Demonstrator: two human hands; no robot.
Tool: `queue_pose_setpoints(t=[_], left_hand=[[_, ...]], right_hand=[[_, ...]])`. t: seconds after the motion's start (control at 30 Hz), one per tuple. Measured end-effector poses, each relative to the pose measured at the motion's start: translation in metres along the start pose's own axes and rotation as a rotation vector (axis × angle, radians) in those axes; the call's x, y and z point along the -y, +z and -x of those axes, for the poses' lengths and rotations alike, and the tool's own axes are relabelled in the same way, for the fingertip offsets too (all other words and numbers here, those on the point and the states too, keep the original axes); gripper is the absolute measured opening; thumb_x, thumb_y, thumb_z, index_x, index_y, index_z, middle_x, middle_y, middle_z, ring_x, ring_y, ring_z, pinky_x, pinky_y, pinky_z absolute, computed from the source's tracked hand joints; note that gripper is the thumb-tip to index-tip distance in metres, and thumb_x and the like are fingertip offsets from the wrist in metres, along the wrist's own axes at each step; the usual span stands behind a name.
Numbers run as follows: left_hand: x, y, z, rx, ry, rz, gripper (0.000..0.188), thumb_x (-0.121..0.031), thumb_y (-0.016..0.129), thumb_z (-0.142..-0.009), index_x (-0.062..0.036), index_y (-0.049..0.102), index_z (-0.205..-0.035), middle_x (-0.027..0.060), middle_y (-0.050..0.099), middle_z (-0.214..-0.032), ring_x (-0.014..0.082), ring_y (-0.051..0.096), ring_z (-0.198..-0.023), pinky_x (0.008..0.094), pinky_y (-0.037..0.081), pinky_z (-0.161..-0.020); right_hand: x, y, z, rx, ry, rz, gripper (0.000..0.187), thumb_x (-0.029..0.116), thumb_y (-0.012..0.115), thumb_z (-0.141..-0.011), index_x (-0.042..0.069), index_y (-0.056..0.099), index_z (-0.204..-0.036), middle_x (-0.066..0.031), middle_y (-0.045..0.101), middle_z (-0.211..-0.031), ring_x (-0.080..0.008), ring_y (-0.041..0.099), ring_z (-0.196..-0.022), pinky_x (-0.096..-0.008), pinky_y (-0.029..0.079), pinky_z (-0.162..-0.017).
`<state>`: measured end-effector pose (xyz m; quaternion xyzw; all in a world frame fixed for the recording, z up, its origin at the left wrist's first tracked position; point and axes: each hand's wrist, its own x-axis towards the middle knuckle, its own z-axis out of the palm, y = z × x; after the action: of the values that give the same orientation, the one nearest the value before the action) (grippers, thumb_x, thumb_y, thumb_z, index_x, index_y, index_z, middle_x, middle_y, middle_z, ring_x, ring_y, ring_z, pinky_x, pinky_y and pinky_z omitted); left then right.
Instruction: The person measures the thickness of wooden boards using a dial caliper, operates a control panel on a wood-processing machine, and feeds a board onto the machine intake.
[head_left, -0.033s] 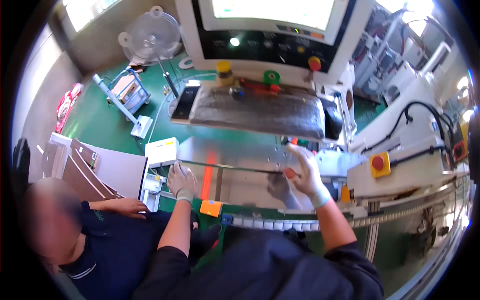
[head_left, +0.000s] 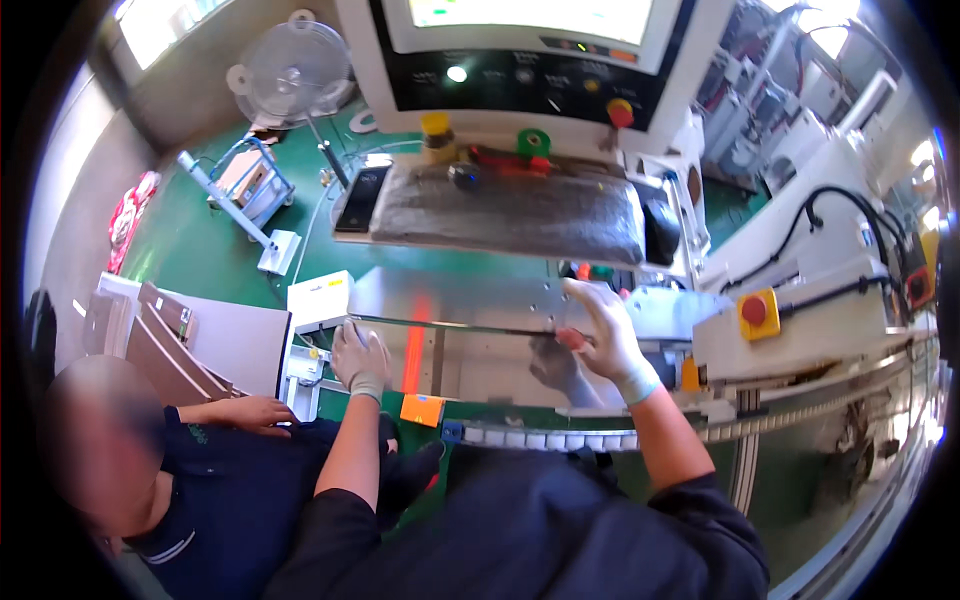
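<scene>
A shiny metal sheet (head_left: 490, 370) lies in front of me, with a reflection of my right hand showing in it. My left hand (head_left: 360, 360), in a pale glove, rests at the sheet's left end with its fingers stretched out and slightly apart. Over the sheet's right part is my right hand (head_left: 612, 345), gloved as well; its thumb stands away from the raised fingers, and the thumb tip looks reddish. Whether the right hand touches the sheet I cannot tell. Beyond a dark line runs a grey metal panel (head_left: 455, 300). A red light stripe (head_left: 415, 358) crosses the sheet near my left hand.
A control panel (head_left: 525, 85) with screen and buttons stands ahead, above a grey padded shelf (head_left: 510, 212) holding a phone (head_left: 362, 198). A seated person (head_left: 230, 470) is close on my left, beside brown boards (head_left: 180, 345). On the right is a yellow emergency-stop box (head_left: 758, 314).
The whole view has shifted slightly, with the panel and shelf a little higher and further left. Both hands keep nearly the same places on the sheet.
</scene>
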<state>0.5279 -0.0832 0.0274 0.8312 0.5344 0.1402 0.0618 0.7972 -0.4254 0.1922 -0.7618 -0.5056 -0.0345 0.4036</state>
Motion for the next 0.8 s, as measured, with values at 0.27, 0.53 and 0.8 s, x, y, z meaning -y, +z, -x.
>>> queue_pose_setpoints(t=[0.27, 0.53, 0.8], left_hand=[[0.006, 0.006, -0.009, 0.027, 0.003, 0.058, 0.064, -0.041, 0.062, -0.098, -0.0073, 0.053, -0.152, 0.0218, 0.052, -0.157, 0.0391, 0.05, -0.144, 0.0522, 0.038, -0.118], [0.008, 0.009, -0.008, 0.023, 0.015, 0.055, 0.067, -0.041, 0.063, -0.097, -0.0081, 0.051, -0.154, 0.0225, 0.05, -0.158, 0.04, 0.048, -0.145, 0.0527, 0.036, -0.12], [0.013, 0.009, -0.005, -0.002, 0.0, 0.047, 0.066, -0.038, 0.065, -0.096, -0.0087, 0.05, -0.153, 0.0204, 0.051, -0.156, 0.0391, 0.048, -0.144, 0.0534, 0.036, -0.119]], right_hand=[[0.012, 0.032, 0.025, 0.027, 0.021, 0.057, 0.056, 0.01, 0.072, -0.087, 0.006, 0.058, -0.141, -0.0224, 0.061, -0.143, -0.0465, 0.057, -0.132, -0.0533, 0.046, -0.112], [-0.031, 0.032, 0.021, 0.059, 0.115, 0.078, 0.049, 0.009, 0.07, -0.089, 0.009, 0.063, -0.137, -0.0201, 0.066, -0.137, -0.0428, 0.062, -0.124, -0.0498, 0.05, -0.106], [-0.102, 0.054, 0.008, 0.125, 0.052, 0.347, 0.047, 0.015, 0.069, -0.091, 0.007, 0.066, -0.137, -0.0204, 0.065, -0.139, -0.0413, 0.059, -0.131, -0.0496, 0.046, -0.113]])
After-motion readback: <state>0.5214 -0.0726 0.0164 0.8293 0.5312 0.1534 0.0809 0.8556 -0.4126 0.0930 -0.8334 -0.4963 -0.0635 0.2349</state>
